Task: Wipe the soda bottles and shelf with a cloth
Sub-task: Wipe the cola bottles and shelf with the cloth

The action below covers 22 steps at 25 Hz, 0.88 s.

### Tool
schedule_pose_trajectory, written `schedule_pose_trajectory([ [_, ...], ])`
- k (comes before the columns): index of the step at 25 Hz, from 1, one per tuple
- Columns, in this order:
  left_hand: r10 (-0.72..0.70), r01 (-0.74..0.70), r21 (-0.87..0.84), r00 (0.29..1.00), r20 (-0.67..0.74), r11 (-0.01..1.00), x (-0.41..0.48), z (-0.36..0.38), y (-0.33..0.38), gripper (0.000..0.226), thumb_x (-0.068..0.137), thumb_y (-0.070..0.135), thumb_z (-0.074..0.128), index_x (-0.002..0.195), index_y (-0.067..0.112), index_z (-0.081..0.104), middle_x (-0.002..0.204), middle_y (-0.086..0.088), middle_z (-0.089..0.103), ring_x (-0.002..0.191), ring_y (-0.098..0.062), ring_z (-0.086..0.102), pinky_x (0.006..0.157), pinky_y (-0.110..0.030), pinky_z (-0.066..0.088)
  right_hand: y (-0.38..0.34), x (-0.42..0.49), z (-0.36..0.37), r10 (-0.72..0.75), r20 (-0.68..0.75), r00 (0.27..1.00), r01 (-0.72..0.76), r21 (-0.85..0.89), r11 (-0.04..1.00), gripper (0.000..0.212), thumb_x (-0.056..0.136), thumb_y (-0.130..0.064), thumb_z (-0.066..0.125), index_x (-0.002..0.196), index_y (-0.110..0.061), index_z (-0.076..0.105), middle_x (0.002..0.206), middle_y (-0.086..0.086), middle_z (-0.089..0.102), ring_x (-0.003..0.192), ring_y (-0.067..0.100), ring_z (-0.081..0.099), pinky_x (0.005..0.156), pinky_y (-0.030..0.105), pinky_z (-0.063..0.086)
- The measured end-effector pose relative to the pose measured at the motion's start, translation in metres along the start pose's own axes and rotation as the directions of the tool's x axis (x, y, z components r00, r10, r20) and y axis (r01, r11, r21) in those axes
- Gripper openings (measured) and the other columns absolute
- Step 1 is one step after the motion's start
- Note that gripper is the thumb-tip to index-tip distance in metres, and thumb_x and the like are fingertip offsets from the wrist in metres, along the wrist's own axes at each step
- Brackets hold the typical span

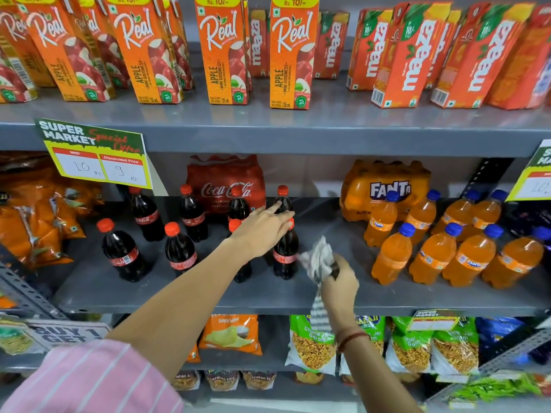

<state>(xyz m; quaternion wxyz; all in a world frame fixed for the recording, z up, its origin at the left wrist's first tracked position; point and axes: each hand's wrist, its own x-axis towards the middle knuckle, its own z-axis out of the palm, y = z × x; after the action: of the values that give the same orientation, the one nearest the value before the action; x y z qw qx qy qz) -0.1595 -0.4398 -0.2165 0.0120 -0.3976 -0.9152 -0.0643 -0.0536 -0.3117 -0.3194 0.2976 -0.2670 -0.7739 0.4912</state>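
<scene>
The left hand reaches, fingers loose, over a red-capped dark cola bottle, hiding its cap; the right hand clutches a blurred striped grey cloth above the grey metal shelf.

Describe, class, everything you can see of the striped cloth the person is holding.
The crumpled grey-and-white striped cloth looks like soft woven fabric. It is bunched in the right hand, one wad sticking up above the fingers, a thin tail hanging below past the grey shelf's front edge. It sits just right of the front cola bottle; whether it touches it is unclear.

Eight cola bottles, nine orange soda bottles — two shrink-wrapped multipacks — one cloth.
</scene>
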Motion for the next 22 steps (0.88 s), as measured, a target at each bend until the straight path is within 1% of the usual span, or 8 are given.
schedule_pose_trajectory([
  [2, 0.012, -0.012, 0.034, 1.000, -0.001, 0.999, 0.003, 0.004, -0.001, 0.043, 0.102, 0.022, 0.028, 0.144, 0.014, 0.028, 0.152, -0.006, 0.035, 0.146, -0.018, 0.014, 0.119, -0.038, 0.016, -0.028, 0.014, 0.006, -0.026, 0.106, 0.994, 0.007, 0.175, 0.985, 0.040, 0.086, 0.002, 0.050, 0.125, -0.010, 0.054, 0.118, 0.009, 0.063, 0.106, 0.017, 0.055, 0.089, 0.024, 0.040],
  [5, 0.008, -0.008, 0.083, 1.000, -0.009, 0.996, 0.003, 0.007, -0.004, 0.049, 0.098, 0.011, 0.034, 0.146, 0.016, 0.023, 0.153, -0.003, 0.034, 0.147, -0.018, 0.013, 0.119, -0.039, 0.016, -0.043, 0.017, 0.037, -0.181, 0.342, 0.922, 0.091, 0.263, 0.960, 0.064, 0.082, -0.005, 0.055, 0.141, -0.018, 0.033, 0.140, -0.002, 0.047, 0.125, 0.010, 0.044, 0.106, 0.027, 0.035],
  [10, -0.004, 0.007, 0.071, 0.999, -0.041, 0.997, 0.002, 0.008, -0.004, 0.044, 0.101, 0.015, 0.031, 0.144, 0.017, 0.027, 0.152, -0.002, 0.036, 0.147, -0.018, 0.013, 0.119, -0.043, 0.015, -0.020, 0.009, 0.057, -0.230, 0.249, 0.941, 0.216, 0.082, 0.973, 0.070, 0.086, -0.012, 0.058, 0.145, -0.015, 0.021, 0.146, 0.005, 0.037, 0.132, 0.016, 0.035, 0.111, 0.035, 0.032],
  [13, -0.001, 0.006, 0.080, 0.998, -0.055, 0.997, 0.001, 0.012, -0.004, 0.040, 0.103, 0.021, 0.028, 0.143, 0.015, 0.030, 0.150, -0.001, 0.039, 0.147, -0.017, 0.014, 0.119, -0.043, 0.015, -0.007, -0.013, 0.060, -0.346, 0.130, 0.929, 0.367, -0.219, 0.904, 0.067, 0.083, -0.002, 0.057, 0.142, -0.002, 0.025, 0.144, 0.017, 0.039, 0.129, 0.026, 0.040, 0.107, 0.038, 0.038],
  [15, -0.009, 0.012, 0.049, 0.998, -0.057, 0.999, 0.001, 0.011, -0.005, 0.040, 0.103, 0.023, 0.028, 0.142, 0.015, 0.032, 0.150, -0.001, 0.041, 0.147, -0.017, 0.013, 0.119, -0.043, 0.014, 0.007, -0.021, 0.063, -0.403, 0.151, 0.903, 0.429, -0.383, 0.818, 0.069, 0.075, 0.008, 0.059, 0.138, 0.007, 0.029, 0.138, 0.024, 0.044, 0.121, 0.033, 0.049, 0.101, 0.039, 0.045],
  [18, -0.004, 0.007, 0.045, 0.998, -0.060, 0.999, 0.002, 0.014, -0.006, 0.040, 0.103, 0.024, 0.027, 0.142, 0.015, 0.033, 0.149, -0.002, 0.041, 0.147, -0.018, 0.013, 0.119, -0.043, 0.013, 0.016, -0.026, 0.058, -0.269, 0.169, 0.948, 0.315, -0.387, 0.867, 0.048, 0.087, 0.004, 0.040, 0.135, 0.005, 0.038, 0.124, 0.018, 0.059, 0.104, 0.028, 0.060, 0.087, 0.035, 0.051],
  [19, -0.003, 0.006, 0.049, 0.999, -0.054, 0.999, 0.003, 0.014, -0.007, 0.040, 0.103, 0.024, 0.027, 0.142, 0.015, 0.033, 0.149, -0.002, 0.041, 0.147, -0.018, 0.013, 0.119, -0.044, 0.013, 0.017, -0.028, 0.056, -0.197, 0.249, 0.948, 0.294, -0.453, 0.842, 0.046, 0.085, 0.002, 0.031, 0.128, 0.005, 0.046, 0.115, 0.018, 0.064, 0.092, 0.028, 0.062, 0.077, 0.035, 0.053],
  [22, 0.000, 0.003, 0.049, 0.998, -0.057, 0.999, 0.004, 0.015, -0.009, 0.041, 0.103, 0.025, 0.026, 0.142, 0.015, 0.032, 0.148, -0.001, 0.043, 0.147, -0.018, 0.013, 0.119, -0.044, 0.012, 0.019, -0.028, 0.048, 0.016, 0.396, 0.918, 0.334, -0.795, 0.507, 0.040, 0.072, -0.004, 0.033, 0.087, -0.006, 0.070, 0.082, 0.010, 0.070, 0.072, 0.025, 0.060, 0.060, 0.033, 0.049],
])
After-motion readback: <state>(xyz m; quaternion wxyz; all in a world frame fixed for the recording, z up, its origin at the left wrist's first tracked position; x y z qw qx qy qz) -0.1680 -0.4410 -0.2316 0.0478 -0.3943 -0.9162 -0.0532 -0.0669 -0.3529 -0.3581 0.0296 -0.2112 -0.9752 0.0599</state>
